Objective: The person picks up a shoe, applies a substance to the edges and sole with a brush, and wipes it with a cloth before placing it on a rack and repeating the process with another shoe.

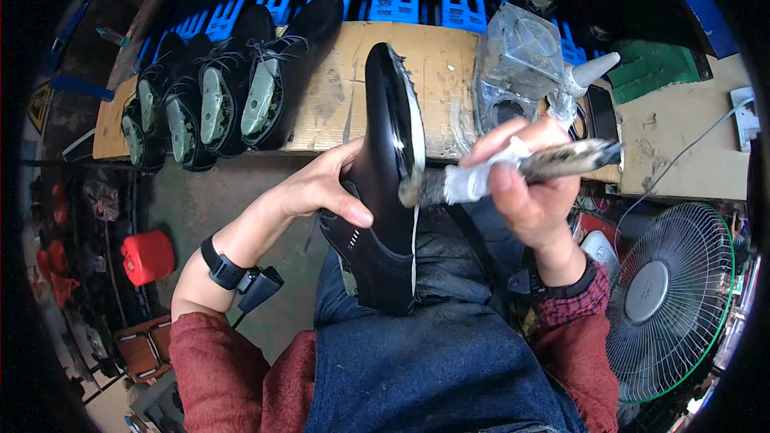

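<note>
A black leather shoe upper stands upright over my lap, toe pointing away, its rough pale bottom edge turned to the right. My left hand is closed around its left side, the thumb pressed on the leather. My right hand grips a brush with a stained handle and white wrapping near its bristles. The brush's tip meets the shoe's bottom edge around the middle. Just beyond my right hand are a grey metal container and a pale cone-shaped nozzle.
Several black lace-up shoes lean soles-out along the cardboard-covered bench. Blue racks line the back. A standing fan is close on the right. A red jug sits low at left; a cable crosses the right-hand surface.
</note>
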A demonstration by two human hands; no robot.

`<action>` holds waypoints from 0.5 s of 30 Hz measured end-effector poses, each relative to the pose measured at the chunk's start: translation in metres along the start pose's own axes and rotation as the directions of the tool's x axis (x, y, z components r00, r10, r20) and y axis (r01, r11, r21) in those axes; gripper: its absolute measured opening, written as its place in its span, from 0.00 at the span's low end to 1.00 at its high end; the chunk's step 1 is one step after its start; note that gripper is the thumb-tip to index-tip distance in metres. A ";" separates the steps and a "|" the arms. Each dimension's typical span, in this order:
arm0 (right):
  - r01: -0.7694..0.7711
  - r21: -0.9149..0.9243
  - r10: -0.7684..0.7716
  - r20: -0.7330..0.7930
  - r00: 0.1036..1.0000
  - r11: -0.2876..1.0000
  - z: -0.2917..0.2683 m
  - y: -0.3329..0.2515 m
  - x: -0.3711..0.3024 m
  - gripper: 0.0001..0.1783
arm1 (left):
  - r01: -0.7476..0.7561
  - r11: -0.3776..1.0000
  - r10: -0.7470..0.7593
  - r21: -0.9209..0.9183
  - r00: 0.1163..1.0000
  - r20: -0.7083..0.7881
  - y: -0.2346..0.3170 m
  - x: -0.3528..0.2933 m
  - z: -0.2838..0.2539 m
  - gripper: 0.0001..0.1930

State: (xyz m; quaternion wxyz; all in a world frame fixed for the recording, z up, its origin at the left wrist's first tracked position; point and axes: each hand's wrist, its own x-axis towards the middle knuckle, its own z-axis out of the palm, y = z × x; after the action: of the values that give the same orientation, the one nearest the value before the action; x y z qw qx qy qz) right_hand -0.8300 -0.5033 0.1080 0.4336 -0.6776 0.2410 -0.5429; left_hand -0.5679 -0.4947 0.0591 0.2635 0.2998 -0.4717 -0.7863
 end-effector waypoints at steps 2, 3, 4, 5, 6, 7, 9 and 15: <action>-0.095 0.038 0.093 0.063 0.994 0.995 0.004 -0.002 -0.016 0.11 | 0.034 0.982 -0.041 -0.186 0.999 -0.032 -0.011 0.004 -0.009 0.44; -0.125 0.019 0.122 0.127 0.984 0.992 0.002 -0.004 -0.021 0.11 | 0.040 0.962 -0.050 -0.269 0.998 -0.028 -0.018 0.006 -0.011 0.43; -0.168 -0.055 0.174 0.129 0.976 0.984 -0.005 -0.006 -0.024 0.11 | 0.029 0.935 -0.049 -0.354 0.998 -0.046 -0.024 0.009 -0.013 0.41; -0.231 0.005 0.231 0.035 0.972 0.973 -0.012 -0.005 -0.024 0.09 | 0.002 0.906 -0.047 -0.423 0.994 -0.096 -0.030 0.009 -0.010 0.37; -0.335 0.001 0.330 -0.175 0.928 0.942 -0.025 -0.004 -0.022 0.08 | 0.020 0.856 -0.151 -0.517 0.965 -0.213 -0.038 0.012 -0.004 0.40; -0.395 0.010 0.372 -0.356 0.857 0.919 -0.041 -0.002 -0.019 0.08 | 0.029 0.803 -0.275 -0.595 0.904 -0.326 -0.046 0.015 0.003 0.44; -0.354 -0.335 0.142 -0.519 0.843 0.873 -0.070 0.019 -0.009 0.09 | -0.202 0.536 -0.032 -0.820 0.965 -0.259 -0.062 0.003 0.031 0.48; -0.148 -0.820 -0.004 -0.181 0.984 0.554 -0.103 0.061 -0.031 0.12 | -0.345 0.631 -0.090 -0.695 0.857 -0.507 -0.100 -0.023 0.077 0.42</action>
State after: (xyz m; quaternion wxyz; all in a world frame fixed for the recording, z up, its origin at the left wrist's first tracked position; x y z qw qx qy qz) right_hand -0.9280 -0.5432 0.0429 0.0645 -0.7450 0.5300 -0.4000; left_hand -0.6211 -0.3921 0.0034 0.5340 0.3153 -0.0298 -0.7839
